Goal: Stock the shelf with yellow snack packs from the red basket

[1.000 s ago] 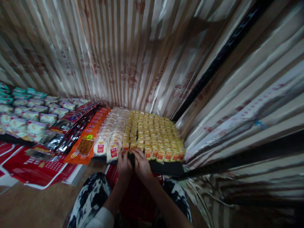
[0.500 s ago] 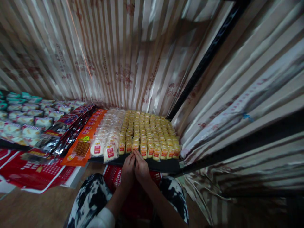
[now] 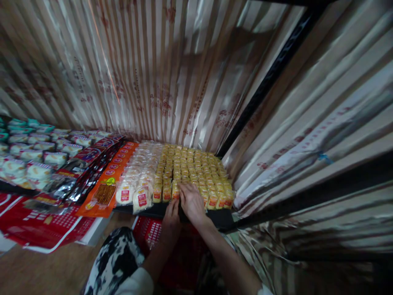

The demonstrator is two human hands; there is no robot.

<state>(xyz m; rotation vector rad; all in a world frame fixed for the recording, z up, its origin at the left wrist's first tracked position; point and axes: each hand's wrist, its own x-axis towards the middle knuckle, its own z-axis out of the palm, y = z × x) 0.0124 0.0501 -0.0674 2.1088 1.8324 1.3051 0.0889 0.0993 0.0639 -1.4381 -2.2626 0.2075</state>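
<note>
Small yellow snack packets (image 3: 196,166) with red-orange labels stand in tight rows at the right end of a dark shelf (image 3: 219,217). My right hand (image 3: 194,203) reaches over the front of these rows, its fingers bent down around a packet that it largely covers. Just left of it and lower, my left hand (image 3: 172,217) touches the lower front of a yellow packet (image 3: 175,191) with outstretched fingertips near the shelf edge. Clear-wrapped white packets (image 3: 143,196) with red labels stand left of the yellow rows.
Farther left lie an orange snack bag (image 3: 102,194), dark glossy bags (image 3: 89,170) and white packs (image 3: 39,170). Beneath the shelf are a red basket (image 3: 147,233) and a red printed bag (image 3: 46,223). A black post (image 3: 270,78) rises before striped curtains (image 3: 159,73).
My right hand has moved up and right, over the front yellow packets, away from my left hand. My left hand has shifted slightly right and stays low at the shelf edge.
</note>
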